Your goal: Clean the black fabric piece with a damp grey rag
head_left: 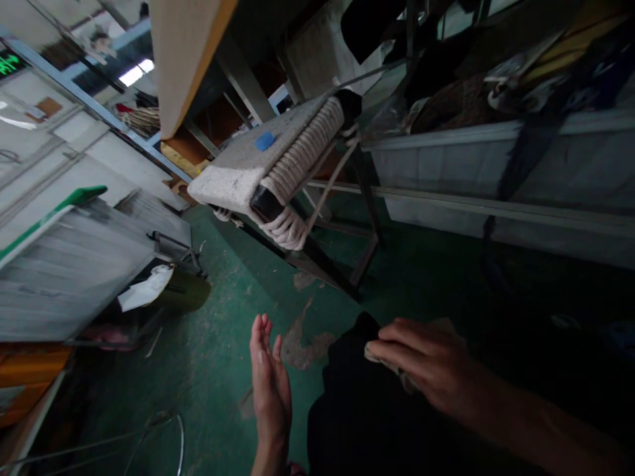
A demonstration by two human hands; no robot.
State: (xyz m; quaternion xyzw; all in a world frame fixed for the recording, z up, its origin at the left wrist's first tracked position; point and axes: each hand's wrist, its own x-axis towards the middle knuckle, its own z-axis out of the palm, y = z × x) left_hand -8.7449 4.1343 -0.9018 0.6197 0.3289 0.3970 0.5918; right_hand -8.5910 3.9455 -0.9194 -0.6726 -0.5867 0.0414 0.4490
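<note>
My left hand is raised over the green floor with its fingers stretched out and holds nothing. My right hand is closed on a small beige cloth, most of which is hidden under the fingers. Beneath the right hand lies black fabric; I cannot tell whether it is clothing on my leg. Beyond both hands stands a stool with a pale padded seat, rope wound along its side and dark legs. A small blue object rests on the seat.
To the right, a large whitish bin holds fabrics, with a rail along it. At left stand a plastic-covered stack, a bin with white paper and orange crates. A wooden tabletop edge juts in above the stool.
</note>
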